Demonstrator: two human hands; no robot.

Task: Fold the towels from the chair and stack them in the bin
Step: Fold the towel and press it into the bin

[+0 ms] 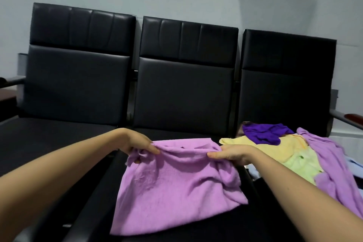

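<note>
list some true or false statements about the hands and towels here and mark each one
1. The left hand and the right hand both pinch the top edge of the pink towel. True.
2. The dark purple towel lies on the left seat. False: it lies on top of the pile on the right seat.
3. A yellow towel is part of that pile. True.
4. The pink towel is already stacked in the bin. False: it is spread on the middle seat, and no bin is in view.
5. The chair has three black backrests. True.
</note>
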